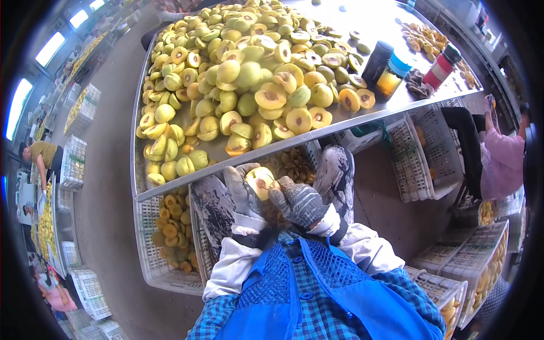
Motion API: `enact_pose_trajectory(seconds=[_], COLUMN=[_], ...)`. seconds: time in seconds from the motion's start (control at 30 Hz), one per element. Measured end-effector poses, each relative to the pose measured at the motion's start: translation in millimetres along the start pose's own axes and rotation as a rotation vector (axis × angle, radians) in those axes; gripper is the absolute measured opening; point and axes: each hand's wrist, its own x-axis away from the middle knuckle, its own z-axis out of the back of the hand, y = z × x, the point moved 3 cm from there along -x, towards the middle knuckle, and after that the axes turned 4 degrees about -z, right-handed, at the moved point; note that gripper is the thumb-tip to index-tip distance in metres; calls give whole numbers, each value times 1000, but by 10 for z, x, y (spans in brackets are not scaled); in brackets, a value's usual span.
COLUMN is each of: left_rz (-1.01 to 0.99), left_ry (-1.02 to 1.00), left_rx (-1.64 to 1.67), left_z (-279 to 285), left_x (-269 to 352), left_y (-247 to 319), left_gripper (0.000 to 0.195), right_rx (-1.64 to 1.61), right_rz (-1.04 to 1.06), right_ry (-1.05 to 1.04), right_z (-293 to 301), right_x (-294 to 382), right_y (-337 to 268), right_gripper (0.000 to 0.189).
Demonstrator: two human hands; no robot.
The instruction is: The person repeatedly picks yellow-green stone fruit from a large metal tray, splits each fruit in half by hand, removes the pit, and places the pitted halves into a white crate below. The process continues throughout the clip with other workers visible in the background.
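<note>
My left hand [244, 193], in a pale, soiled work glove, holds a halved yellow-green stone fruit [260, 182], cut face up, just past the table's near edge. Against the fruit's right side are the fingers of my right hand [296, 200], in a dark grey knitted glove; whether they grip a small tool is hidden. A large heap of halved fruit [246, 76] covers much of the metal-topped table [238, 160]. Below my hands, between my knees, brown-yellow pieces [293, 163] lie in a container. Pitted-looking halves [172, 229] fill part of a white plastic crate [155, 276] at my left.
A black bottle [377, 63], an orange-and-blue bottle [393, 74], a dark cloth [418, 85] and a red bottle [442, 66] stand or lie at the table's right. Crates [418, 161] stand on the floor. A person in pink [501, 165] sits at the right.
</note>
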Motion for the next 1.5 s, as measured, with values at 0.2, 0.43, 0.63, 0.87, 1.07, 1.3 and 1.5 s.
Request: enact_pose_trajectory(seconds=[0.2,0.43,0.63,0.87,1.07,1.3,1.5], left_rz=[-119,-115,-387,69,123,-154,-485], left_ry=[83,73,5,8,-105,-50,-42], left_rx=[-148,-210,-440,-200,-270,-520,-766], left_z=[209,201,-130,15,-56,52,-80], left_x=[-106,-23,-4,14,21,-55,43], left_y=[-292,-323,19,-171,-62,-200,191], left_gripper=[61,59,45,59,55,50,43], right_rx=[51,12,17,17,-35,-419,-379], right_rz=[-82,-68,33,-199,-186,-177,-128], right_ry=[-65,-70,-155,-260,-289,-239,-302], right_z=[-161,-272,-58,-172,-92,-266,-132], right_x=[-12,-7,-9,19,56,84,27], right_y=[80,190,44,215,190,259,41], right_gripper=[39,41,44,52,51,44,48])
